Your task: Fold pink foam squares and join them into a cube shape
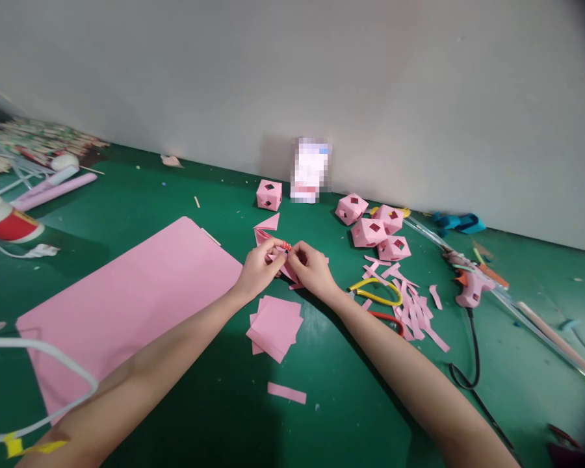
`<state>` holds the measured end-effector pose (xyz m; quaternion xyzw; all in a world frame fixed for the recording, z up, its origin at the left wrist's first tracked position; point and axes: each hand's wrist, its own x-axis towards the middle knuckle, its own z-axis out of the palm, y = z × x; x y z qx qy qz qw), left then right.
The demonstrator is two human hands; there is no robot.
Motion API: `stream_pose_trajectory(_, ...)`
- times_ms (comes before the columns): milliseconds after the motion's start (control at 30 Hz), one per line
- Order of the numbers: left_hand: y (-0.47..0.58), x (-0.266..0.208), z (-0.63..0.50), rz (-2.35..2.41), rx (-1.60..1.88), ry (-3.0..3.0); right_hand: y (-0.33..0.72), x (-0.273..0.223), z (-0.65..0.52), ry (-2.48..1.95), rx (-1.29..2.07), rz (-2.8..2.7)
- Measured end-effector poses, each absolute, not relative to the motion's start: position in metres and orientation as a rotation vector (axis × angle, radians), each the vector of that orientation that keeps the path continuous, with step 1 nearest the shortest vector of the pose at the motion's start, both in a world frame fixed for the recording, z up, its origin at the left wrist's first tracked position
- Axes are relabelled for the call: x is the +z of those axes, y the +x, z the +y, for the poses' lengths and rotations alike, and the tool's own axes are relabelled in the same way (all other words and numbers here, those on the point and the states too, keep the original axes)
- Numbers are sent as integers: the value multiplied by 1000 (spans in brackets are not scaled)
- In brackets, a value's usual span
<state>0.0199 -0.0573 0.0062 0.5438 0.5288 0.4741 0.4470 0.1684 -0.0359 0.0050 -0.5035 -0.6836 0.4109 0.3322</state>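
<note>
My left hand (pixel 259 270) and my right hand (pixel 314 268) meet near the middle of the table, fingers pinched on a piece of folded pink paper (pixel 289 272). The fingers hide much of it. Something red with light spots shows at the left fingertips, too small to name. Just beyond my left hand lie folded pink paper pieces (pixel 268 223). Nearer to me is a small stack of pink paper squares (pixel 275 327), with a single pink strip (pixel 286 392) below. Scissors with yellow and red handles (pixel 377 292) lie right of my right hand.
A large pink sheet (pixel 141 292) lies left. Several pink paper cubes (pixel 369 232) sit at the back right, another cube (pixel 269 195) beside a blurred upright phone-like screen (pixel 311 169). Paper scraps (pixel 414 312), a pink glue gun (pixel 472 288) with cord, and a red-white cup (pixel 10 221) flank the sides.
</note>
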Motion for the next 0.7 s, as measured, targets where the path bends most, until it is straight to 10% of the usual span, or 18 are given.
stream_pose_trajectory(700, 19, 0, -56, 1347, 1155, 1410, 169, 5, -37, -1333, 1139, -1757)
